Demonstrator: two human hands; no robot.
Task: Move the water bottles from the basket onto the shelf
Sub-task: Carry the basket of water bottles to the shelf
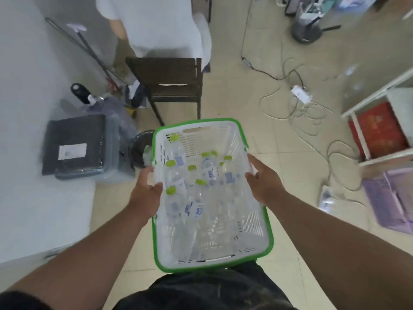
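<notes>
A white plastic basket [252, 227] with a green rim hangs in front of me above the floor. Several clear water bottles [196, 204] with lime-green caps lie jumbled inside it. My left hand [146, 193] grips the basket's left rim, thumb over the edge. My right hand [263, 180] grips the right rim the same way. The white shelf [366, 101] stands at the right edge of the view, with a red box on its lower level.
A dark wooden chair [172, 83] stands just beyond the basket, with a person in white behind it. Cables and a power strip [299, 92] sprawl over the tiled floor at right. A grey bin with a dark lid [76, 144] sits left. A purple crate [393, 202] sits below the shelf.
</notes>
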